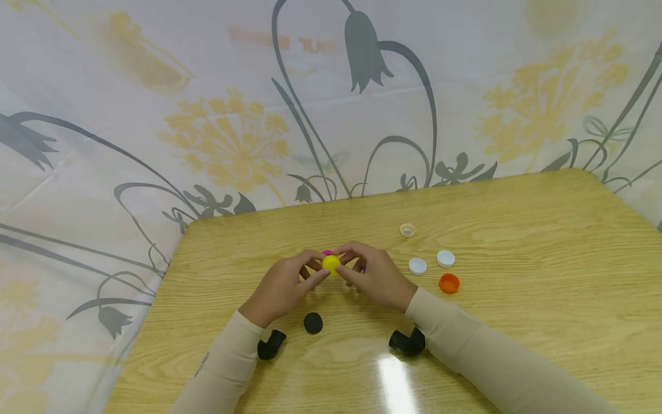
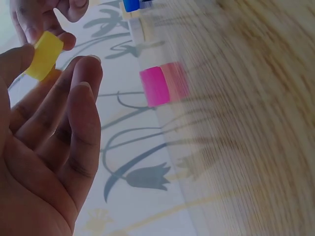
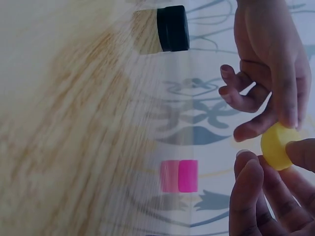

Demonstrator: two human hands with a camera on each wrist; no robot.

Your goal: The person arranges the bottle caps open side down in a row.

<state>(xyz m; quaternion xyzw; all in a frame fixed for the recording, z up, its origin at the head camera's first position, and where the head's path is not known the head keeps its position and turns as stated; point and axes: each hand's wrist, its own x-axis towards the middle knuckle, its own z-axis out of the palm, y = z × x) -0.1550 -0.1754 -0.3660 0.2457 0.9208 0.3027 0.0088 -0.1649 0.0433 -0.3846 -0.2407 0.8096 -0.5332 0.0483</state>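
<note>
A small round yellow cap [image 1: 331, 265] is pinched between both hands above the table, its smooth top facing the head camera. My left hand [image 1: 281, 286] holds its left edge with thumb and fingers, while my right hand [image 1: 376, 279] grips the opposite edge. In the left wrist view, the cap's side [image 2: 46, 55] shows as a short band, with the fingers beyond it loosely bent. Just behind the held cap stands a pink cap [image 3: 188, 176], mostly covered by the hands in the head view. A blue piece [image 2: 131, 5] shows partly at the top of the left wrist view.
Nearer me lies a black cap [image 1: 312, 323]. To the right are two white caps [image 1: 417, 266], an orange-red cap [image 1: 449, 283] and a pale cap [image 1: 407, 230] farther back. Black curved pieces [image 1: 271, 345] sit by both sleeves. A flower-patterned sheet [image 1: 331, 103] borders the wooden table [image 1: 543, 259].
</note>
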